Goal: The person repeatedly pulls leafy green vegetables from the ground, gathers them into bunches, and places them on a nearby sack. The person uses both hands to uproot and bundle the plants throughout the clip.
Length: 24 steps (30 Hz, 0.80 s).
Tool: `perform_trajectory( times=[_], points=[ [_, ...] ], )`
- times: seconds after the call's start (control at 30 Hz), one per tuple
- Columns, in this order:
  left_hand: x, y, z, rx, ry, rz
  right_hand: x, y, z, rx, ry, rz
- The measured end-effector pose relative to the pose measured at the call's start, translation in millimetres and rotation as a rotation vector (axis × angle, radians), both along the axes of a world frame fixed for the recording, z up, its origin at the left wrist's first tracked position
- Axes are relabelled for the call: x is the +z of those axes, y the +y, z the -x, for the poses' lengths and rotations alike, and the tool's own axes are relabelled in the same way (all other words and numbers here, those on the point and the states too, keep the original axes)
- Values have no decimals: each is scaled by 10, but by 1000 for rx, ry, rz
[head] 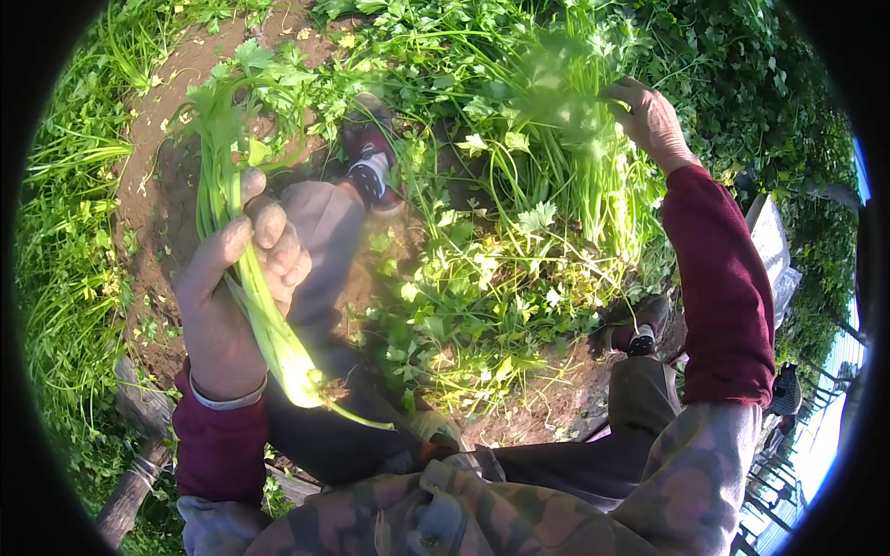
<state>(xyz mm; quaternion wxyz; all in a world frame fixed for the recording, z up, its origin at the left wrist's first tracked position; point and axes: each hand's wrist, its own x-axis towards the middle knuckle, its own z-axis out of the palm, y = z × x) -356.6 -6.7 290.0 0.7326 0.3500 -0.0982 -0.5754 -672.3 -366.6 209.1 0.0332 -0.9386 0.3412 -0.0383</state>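
My left hand [240, 292] is closed around a bunch of celery [268, 313], raised over my thigh. Its pale root end points down toward my lap, and the leafy top droops above my fingers. Out to the right, my right hand [650, 121] reaches to the upper stalks of a larger pile of celery [591, 187] lying on the ground. The fingertips are at the leaves, partly hidden and blurred, so I cannot tell whether they grip any stalk. Loose trimmed leaves [459, 320], some yellowing, are heaped between my feet.
My left shoe [372, 139] and right shoe [636, 323] stand on either side of the leaf heap. Bare soil [163, 167] runs along the left, bordered by growing plants [69, 257]. Wooden poles [135, 479] tied with cord lie at lower left. A pale plastic sheet [775, 257] is at right.
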Motion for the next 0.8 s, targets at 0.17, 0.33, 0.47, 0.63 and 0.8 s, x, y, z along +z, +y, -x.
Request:
perform_trajectory(
  times=[0.17, 0.33, 0.47, 0.63, 0.8],
  points=[
    [-55, 38, 247, -126, -39, -115, 1145, 773, -176, 233, -7, 22],
    [-343, 88, 703, -214, -490, 14, 1377, 1699, -753, 672, -189, 257],
    [-545, 216, 853, -214, -446, -124, 1128, 2213, -1268, 655, -135, 255],
    [-503, 342, 881, -326, 174, 39, 683, 2458, -1201, 430, -111, 15],
    [-75, 251, 696, -129, -112, 157, 151, 2713, -347, 83, -653, -80]
  ],
)
